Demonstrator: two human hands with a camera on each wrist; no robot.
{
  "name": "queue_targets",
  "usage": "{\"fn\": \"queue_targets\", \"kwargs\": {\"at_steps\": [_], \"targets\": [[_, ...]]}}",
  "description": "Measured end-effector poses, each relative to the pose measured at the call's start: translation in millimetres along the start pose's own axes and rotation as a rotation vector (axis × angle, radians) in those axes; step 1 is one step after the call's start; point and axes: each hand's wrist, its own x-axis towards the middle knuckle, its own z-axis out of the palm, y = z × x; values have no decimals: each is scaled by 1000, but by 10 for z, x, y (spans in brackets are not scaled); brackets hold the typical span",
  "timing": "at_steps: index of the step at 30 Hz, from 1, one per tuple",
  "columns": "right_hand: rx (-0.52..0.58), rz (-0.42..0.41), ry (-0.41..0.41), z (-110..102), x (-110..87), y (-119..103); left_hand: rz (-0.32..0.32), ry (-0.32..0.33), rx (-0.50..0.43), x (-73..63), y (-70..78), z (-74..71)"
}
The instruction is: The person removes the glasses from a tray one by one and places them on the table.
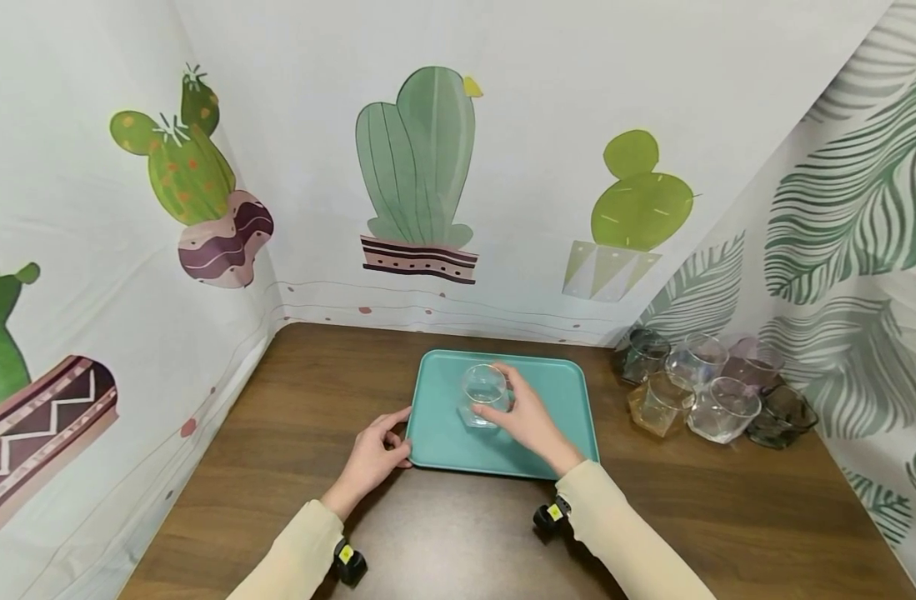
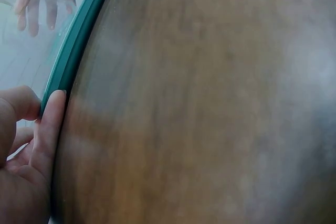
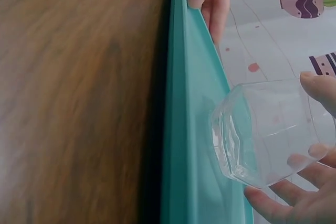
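Note:
A clear, faceted drinking glass (image 1: pixel 478 390) stands upright in the grip of my right hand (image 1: pixel 531 414), its base close over the teal tray (image 1: pixel 442 446). The right wrist view shows the thumb and fingers round the sides of the glass (image 3: pixel 275 132), near its rim. My left hand (image 1: pixel 375 454) pinches the near left corner of the tray between thumb and fingers. Up close in the left wrist view, the thumb and a finger of that hand (image 2: pixel 29 150) meet at the tray's raised rim (image 2: pixel 71 45).
Several tinted and clear glasses stand grouped at the back right of the wooden table (image 1: pixel 337 383); among them are an amber glass (image 1: pixel 658 406), another clear glass (image 1: pixel 723 410) and a dark grey glass (image 1: pixel 780 417). Cactus-printed cloth (image 1: pixel 525 167) hangs behind the table.

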Motion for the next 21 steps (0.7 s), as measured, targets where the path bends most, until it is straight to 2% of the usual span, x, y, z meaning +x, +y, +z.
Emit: {"fn": "queue_targets", "kwargs": {"at_steps": [10,16,21], "targets": [[-30,-4,18,-242,-191,68,-4,-4,9,1,-21,-2],[-48,23,23,-408,-309,74,-5,-7,4,0,-27,-6],[-79,25,49,-538,-417,139,-14,19,24,7,-27,26]]}}
